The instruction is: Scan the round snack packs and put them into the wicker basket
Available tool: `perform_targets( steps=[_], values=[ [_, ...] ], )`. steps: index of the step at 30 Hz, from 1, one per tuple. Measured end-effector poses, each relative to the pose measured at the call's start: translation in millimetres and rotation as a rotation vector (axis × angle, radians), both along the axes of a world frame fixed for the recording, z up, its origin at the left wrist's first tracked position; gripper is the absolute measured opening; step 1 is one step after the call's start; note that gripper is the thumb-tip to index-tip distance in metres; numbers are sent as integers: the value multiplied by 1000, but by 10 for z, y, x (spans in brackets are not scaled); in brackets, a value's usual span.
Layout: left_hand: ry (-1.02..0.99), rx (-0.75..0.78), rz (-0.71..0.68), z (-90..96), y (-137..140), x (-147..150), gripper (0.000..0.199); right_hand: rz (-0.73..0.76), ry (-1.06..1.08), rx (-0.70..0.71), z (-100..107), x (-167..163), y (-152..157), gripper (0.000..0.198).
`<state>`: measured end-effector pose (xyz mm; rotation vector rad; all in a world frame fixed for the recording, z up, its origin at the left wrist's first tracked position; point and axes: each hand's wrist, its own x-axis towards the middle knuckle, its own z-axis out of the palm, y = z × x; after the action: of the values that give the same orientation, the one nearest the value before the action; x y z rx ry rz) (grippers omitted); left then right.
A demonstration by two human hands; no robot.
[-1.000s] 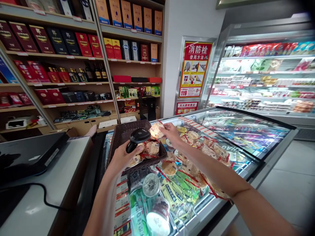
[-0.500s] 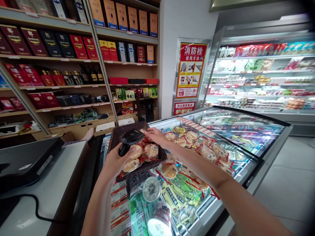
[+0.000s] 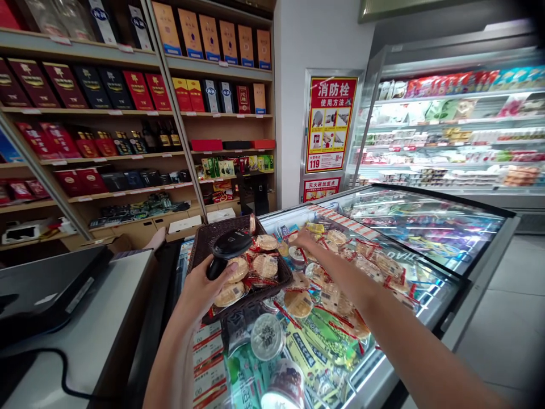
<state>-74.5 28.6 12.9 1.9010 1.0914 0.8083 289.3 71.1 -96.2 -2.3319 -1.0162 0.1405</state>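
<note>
My left hand is closed around the handle of a black handheld barcode scanner, its thumb over the front. The scanner's head hangs above a dark brown woven basket, which rests on the chest freezer. Round pastries in clear wrappers fill the basket's near and right side, and one stands on edge at the back. Beyond the basket's right rim, my right hand is down among similar wrapped pastries lying in a loose pile. Its fingertips point down and are partly hidden, so any hold on a packet is unclear.
Ice-cream tubs and green packs lie under the freezer glass in front. At left stands a counter with a black device and cable. Shelves of boxed bottles and a lit chilled cabinet stand behind.
My right hand has left the basket and moved right to the loose pastries. A wrapped pastry now stands at the basket's back. My left hand keeps the scanner over the basket.
</note>
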Motion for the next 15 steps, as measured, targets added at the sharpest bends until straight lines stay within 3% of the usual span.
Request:
perform_targets(
  steps=[3, 6, 10, 15],
  values=[
    [15, 0, -23, 6, 8, -6, 52, -24, 4, -29, 56, -78, 10, 88],
    [22, 22, -48, 12, -4, 4, 56, 68, -99, 80, 178, -183, -127, 80],
    [48, 54, -124, 52, -74, 21, 56, 430, -218, 231, 434, -323, -490, 82],
    [72, 72, -193, 117, -171, 45, 63, 873, -227, 230, 769, -448, -930, 94]
  ],
)
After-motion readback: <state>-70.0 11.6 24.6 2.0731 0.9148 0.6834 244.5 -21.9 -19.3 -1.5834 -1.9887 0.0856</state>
